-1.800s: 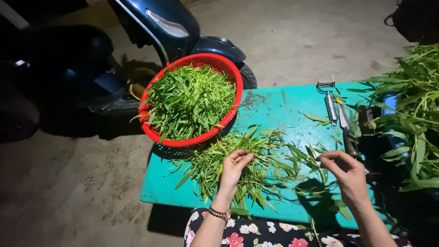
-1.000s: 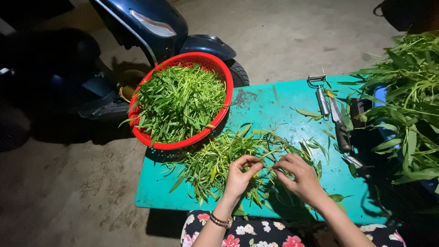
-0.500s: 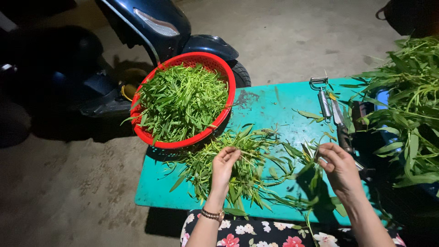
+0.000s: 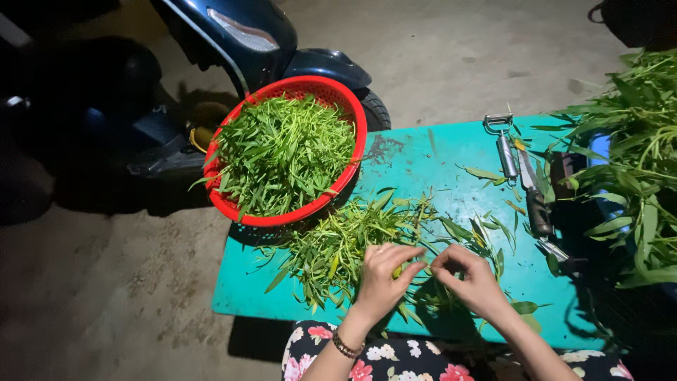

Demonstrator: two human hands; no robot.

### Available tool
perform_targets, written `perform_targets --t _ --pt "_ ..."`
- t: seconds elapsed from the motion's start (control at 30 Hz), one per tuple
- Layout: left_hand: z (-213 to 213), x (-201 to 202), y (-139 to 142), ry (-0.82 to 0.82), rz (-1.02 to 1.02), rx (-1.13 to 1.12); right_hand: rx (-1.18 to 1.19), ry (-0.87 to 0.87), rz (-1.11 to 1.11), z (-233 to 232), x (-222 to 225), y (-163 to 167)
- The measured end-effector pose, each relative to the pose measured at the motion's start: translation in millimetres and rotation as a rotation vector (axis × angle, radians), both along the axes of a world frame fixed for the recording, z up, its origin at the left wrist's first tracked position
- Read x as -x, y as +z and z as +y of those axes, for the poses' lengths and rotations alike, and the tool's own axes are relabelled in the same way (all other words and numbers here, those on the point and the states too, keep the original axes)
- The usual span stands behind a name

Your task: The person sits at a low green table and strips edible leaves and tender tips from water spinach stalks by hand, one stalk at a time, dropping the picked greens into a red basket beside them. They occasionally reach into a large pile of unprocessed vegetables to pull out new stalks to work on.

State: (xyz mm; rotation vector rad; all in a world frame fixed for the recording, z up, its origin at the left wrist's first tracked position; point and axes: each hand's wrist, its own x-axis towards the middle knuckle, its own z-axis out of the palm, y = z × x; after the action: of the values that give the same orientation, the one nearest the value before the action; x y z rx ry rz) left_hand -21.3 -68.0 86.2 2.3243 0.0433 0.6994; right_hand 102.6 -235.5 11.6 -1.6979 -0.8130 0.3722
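— What is different now, compared with half a second ago?

— My two hands are together again. A moment ago they were apart, the right hand [image 4: 471,279] out toward the lower right of the frame and the left hand [image 4: 384,275] flat on the pile of greens [image 4: 338,243]. Now both meet in the lower middle of the frame, fingertips almost touching, pinched on one thin green stem [image 4: 400,270] between them.

— So where is the stem exactly?

— It is at the near edge of the pile, just above the teal tabletop [image 4: 423,152], held by both hands. I cannot tell if it is already broken; my fingers hide the middle part.

— And what does it mean for the work?

— I judge that one more stem is in hand for picking. The red basket [image 4: 352,113] in the upper middle is already heaped with picked leaves, but the loose pile beside it is large, and the uncut bunch [image 4: 635,162] at the right edge is untouched. The peeler [image 4: 502,141] and the knife [image 4: 536,197] lie unused near it.
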Motion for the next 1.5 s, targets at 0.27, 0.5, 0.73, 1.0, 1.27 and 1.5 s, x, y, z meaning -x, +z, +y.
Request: perform_targets --t 0.27,0.5,0.73,1.0,1.27,1.5 --pt "29.8 3.8 3.7 0.139 -0.076 0.288 -0.200 -0.106 0.554 -11.6 -15.9 -0.8" --pt "90.2 29.3 18.4 0.657 -0.161 -0.426 -0.103 -0.068 0.715 -18.6 -22.6 2.0" --pt "46.4 17.1 -4.2 0.074 0.013 -0.237 0.376 0.159 -0.195 23.5 45.0 -21.4" --pt "37.0 13.8 -23.0 -0.090 0.133 -0.281 0.390 0.057 -0.339 30.8 36.4 -25.0" --pt "31.6 6.3 -22.1 -0.014 0.169 -0.183 0.265 0.016 -0.132 -2.5 -5.7 8.9" --pt "23.9 2.5 -21.0 0.020 0.113 -0.152 0.129 -0.076 -0.416 8.1 9.6 -6.1"
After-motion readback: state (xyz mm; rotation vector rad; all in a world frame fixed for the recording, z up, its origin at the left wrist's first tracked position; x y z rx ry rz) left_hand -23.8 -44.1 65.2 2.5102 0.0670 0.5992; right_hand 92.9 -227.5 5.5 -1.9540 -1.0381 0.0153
